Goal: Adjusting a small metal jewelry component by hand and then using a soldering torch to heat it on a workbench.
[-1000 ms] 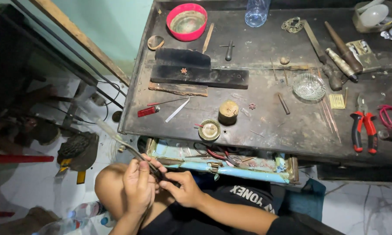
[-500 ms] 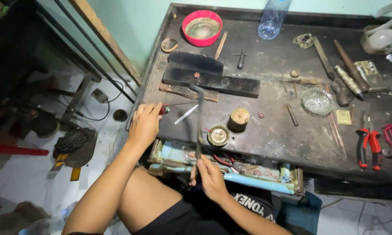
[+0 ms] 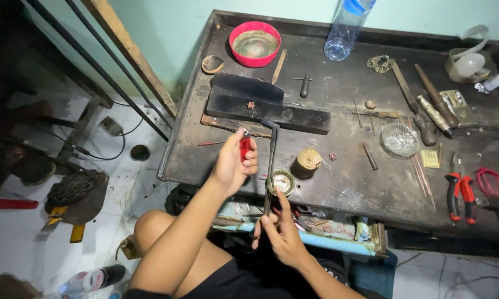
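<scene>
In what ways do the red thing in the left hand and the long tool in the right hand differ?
The red lighter is short and stubby; the dark torch is long and thin with a bent tip. The left hand wraps the lighter whole, while the right hand grips only the torch's lower end. Both are held upright above the workbench, close together.

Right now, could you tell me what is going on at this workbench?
A seated person holds a red lighter upright in the left hand, raised over the front edge of the dark workbench. The right hand grips the lower end of a thin metal torch, whose bent tip stands just beside the lighter. No flame shows. On the bench lie a black block, a red bowl, red-handled pliers and a glass dish.
</scene>
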